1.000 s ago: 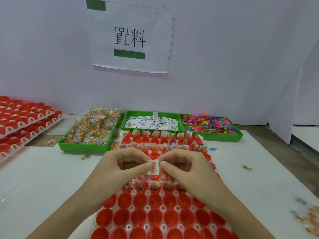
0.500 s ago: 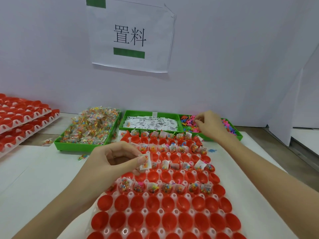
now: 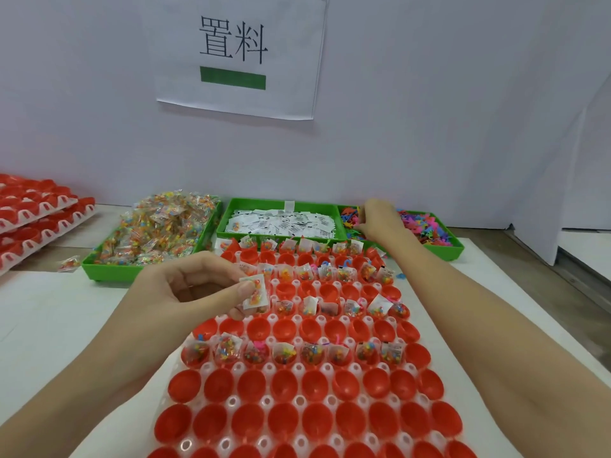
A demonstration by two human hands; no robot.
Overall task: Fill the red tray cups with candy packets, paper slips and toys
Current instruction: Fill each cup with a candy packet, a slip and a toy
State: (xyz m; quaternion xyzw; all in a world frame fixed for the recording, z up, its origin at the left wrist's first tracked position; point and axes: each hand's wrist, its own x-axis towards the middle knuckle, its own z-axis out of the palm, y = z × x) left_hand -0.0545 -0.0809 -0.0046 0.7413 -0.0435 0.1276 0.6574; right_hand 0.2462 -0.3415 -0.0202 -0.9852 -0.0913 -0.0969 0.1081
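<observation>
Over the tray's (image 3: 231, 371) middle rows, your left hand (image 3: 185, 292) pinches a candy packet (image 3: 255, 291) between thumb and fingertips. At the bench's far edge, your right hand (image 3: 380, 219) reaches into the toy bin (image 3: 443, 249), fingers curled among the toys (image 3: 426, 226); whether that grip holds one, you cannot tell.

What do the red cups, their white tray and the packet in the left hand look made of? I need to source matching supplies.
Red cups: glossy moulded plastic, judging by their sheen.
White tray: thin translucent formed plastic, probably; light glows through its posts.
Packet, pinched by the left hand: clear film over a white paper slip, it seems; the candy shows through.
</observation>
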